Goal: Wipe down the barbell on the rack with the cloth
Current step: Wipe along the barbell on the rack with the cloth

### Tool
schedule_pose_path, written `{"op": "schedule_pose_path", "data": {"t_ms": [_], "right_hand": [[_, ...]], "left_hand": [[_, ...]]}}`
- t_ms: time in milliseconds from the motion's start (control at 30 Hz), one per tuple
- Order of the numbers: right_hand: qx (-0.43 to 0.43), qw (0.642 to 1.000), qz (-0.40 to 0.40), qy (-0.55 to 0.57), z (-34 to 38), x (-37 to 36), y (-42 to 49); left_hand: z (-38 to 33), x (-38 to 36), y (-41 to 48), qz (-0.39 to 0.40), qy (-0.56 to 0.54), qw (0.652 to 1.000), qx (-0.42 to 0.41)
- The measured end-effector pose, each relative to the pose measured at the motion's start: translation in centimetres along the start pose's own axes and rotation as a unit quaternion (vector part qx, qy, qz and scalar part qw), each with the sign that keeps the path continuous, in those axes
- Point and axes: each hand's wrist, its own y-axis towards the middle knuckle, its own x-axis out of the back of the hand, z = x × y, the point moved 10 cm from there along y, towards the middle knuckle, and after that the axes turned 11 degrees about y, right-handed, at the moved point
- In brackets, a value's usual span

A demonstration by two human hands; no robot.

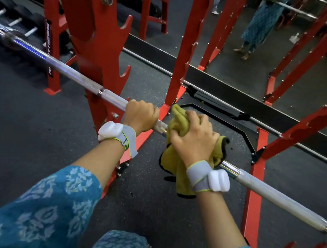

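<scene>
A long silver barbell (78, 77) runs from the upper left down to the lower right, resting on the red rack (104, 43). My left hand (140, 115) grips the bare bar near its middle, fingers curled over it. Just to the right, my right hand (193, 136) holds a yellow-green cloth (174, 166) wrapped around the bar. The cloth's loose end hangs below the bar. The bar's stretch under the cloth and both hands is hidden.
Red rack uprights (183, 51) stand ahead and on the right (255, 184). A dumbbell rack (16, 13) sits at the far left. A mirror (253, 52) behind the rack reflects a person in blue. Dark rubber floor (27, 121) lies below.
</scene>
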Motion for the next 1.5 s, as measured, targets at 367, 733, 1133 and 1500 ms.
{"op": "schedule_pose_path", "data": {"t_ms": [367, 733, 1133, 1500], "right_hand": [[0.194, 0.981, 0.008, -0.029, 0.4, 0.6, -4.4], [0.185, 0.982, 0.012, -0.041, 2.1, -0.8, -3.5], [0.050, 0.998, -0.026, -0.024, -0.7, 1.4, -2.2], [0.219, 0.973, -0.018, -0.073, -0.3, 1.5, -6.2]], "left_hand": [[-0.4, 1.7, -2.3, -0.163, -0.129, 0.978, 0.017], [-2.1, 0.6, -0.5, -0.035, -0.032, 0.998, -0.031], [-1.8, -1.1, 1.1, 0.137, -0.014, 0.990, -0.012], [-1.5, -0.7, 0.9, 0.104, -0.014, 0.994, 0.011]]}}
